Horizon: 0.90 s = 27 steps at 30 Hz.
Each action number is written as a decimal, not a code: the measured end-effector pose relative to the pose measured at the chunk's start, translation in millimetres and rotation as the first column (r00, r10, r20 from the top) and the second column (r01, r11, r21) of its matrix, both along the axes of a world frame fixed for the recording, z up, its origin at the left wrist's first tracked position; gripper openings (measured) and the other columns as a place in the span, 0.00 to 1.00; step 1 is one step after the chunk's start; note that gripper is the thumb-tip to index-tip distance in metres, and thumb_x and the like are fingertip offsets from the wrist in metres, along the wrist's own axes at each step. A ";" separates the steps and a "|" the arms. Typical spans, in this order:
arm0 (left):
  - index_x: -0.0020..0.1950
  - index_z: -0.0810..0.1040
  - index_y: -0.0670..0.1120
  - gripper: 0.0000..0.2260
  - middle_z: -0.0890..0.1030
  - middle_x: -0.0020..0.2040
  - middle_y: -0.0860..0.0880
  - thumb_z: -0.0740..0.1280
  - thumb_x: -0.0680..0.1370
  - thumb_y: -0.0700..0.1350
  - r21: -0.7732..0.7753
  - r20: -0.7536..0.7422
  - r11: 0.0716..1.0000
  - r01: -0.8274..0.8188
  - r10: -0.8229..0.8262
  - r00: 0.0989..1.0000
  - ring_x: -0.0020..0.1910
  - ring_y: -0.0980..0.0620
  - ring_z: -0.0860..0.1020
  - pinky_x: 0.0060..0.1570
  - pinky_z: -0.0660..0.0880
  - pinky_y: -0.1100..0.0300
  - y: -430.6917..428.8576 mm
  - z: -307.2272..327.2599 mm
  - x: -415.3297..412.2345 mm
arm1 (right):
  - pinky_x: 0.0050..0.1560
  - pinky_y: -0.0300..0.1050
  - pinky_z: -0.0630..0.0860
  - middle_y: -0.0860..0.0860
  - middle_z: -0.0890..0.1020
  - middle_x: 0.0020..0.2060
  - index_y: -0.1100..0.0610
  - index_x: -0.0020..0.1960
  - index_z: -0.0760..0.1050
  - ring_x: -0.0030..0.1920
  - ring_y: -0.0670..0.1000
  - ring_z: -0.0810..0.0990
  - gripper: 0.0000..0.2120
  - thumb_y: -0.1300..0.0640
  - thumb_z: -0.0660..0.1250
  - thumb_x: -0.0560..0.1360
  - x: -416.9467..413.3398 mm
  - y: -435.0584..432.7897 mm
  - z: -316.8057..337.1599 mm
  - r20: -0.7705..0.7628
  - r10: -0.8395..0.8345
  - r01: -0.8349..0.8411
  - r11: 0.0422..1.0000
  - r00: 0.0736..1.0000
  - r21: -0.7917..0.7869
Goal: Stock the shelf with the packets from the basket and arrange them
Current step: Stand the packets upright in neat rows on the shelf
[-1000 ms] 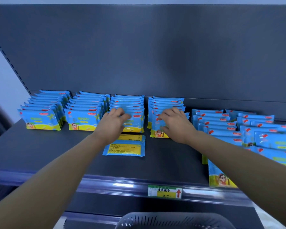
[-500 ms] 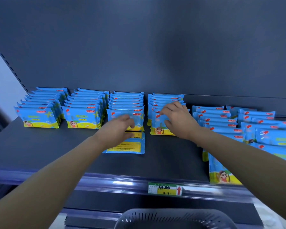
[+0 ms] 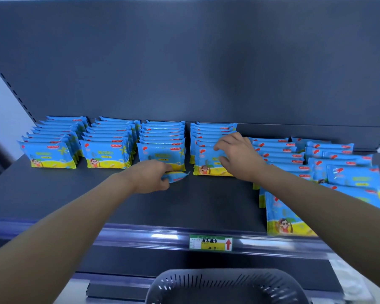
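Blue and yellow packets stand upright in rows on the dark shelf [image 3: 53, 194]. My left hand [image 3: 150, 176] grips one loose packet [image 3: 176, 176] by its edge, lifted off the shelf just in front of the third row [image 3: 162, 150]. My right hand [image 3: 237, 156] holds the front packet of the fourth row [image 3: 206, 165], fingers curled over its top edge and thumb on its face. The grey basket [image 3: 224, 286] sits below the shelf at the bottom; its inside is hidden.
Two tidy rows [image 3: 51, 150] [image 3: 106, 150] stand at the left. A looser, leaning mass of packets [image 3: 338, 170] fills the right, reaching the front edge under my right forearm. A price label [image 3: 210, 242] is on the shelf rail.
My left hand dropped from the third row to the packet lying flat in front of it and picked it up by its edge. My right hand stayed on the fourth row's front packet.
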<state>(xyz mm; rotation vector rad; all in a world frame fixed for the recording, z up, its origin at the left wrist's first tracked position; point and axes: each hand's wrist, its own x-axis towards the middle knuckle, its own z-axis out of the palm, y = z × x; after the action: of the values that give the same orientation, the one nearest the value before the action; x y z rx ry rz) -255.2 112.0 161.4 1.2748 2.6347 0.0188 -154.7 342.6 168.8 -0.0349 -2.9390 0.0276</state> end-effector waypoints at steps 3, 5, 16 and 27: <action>0.47 0.71 0.43 0.05 0.70 0.33 0.49 0.58 0.77 0.44 0.062 0.036 0.998 0.029 -0.031 0.999 0.34 0.48 0.69 0.32 0.63 0.57 14.6 8.2 17.7 | 0.62 0.48 0.60 0.51 0.73 0.64 0.55 0.64 0.72 0.66 0.53 0.64 0.15 0.58 0.59 0.77 5.7 7.7 5.6 -0.017 -0.034 0.034 0.999 0.999 -0.016; 0.49 0.72 0.42 0.06 0.73 0.37 0.45 0.58 0.77 0.43 0.095 0.090 0.993 0.065 -0.074 0.993 0.37 0.48 0.69 0.32 0.63 0.58 31.4 11.5 29.3 | 0.61 0.47 0.60 0.51 0.73 0.63 0.56 0.63 0.72 0.66 0.53 0.64 0.15 0.59 0.59 0.77 11.0 13.4 9.7 -0.026 -0.060 0.059 0.998 0.998 -0.029; 0.73 0.61 0.50 0.22 0.67 0.63 0.48 0.60 0.79 0.51 0.132 -0.274 0.972 0.195 -0.154 0.949 0.64 0.47 0.64 0.63 0.60 0.53 111.9 -16.7 24.7 | 0.62 0.46 0.59 0.50 0.73 0.64 0.54 0.65 0.71 0.67 0.52 0.63 0.16 0.58 0.59 0.78 52.8 57.4 20.6 -0.036 -0.157 0.155 0.987 0.987 -0.040; 0.74 0.55 0.46 0.37 0.56 0.71 0.42 0.71 0.71 0.52 0.270 -0.259 0.954 -0.131 0.203 0.944 0.68 0.42 0.59 0.65 0.63 0.49 124.7 -20.5 26.7 | 0.64 0.46 0.66 0.54 0.71 0.65 0.57 0.68 0.68 0.65 0.53 0.68 0.18 0.58 0.59 0.79 43.3 71.5 12.0 0.049 -0.162 0.168 0.971 0.985 -0.170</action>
<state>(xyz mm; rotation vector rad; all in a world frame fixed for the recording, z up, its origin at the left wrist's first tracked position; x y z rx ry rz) -228.5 236.7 140.9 1.1957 3.0671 0.2171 -111.4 414.1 180.8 -0.3093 -2.9488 0.2612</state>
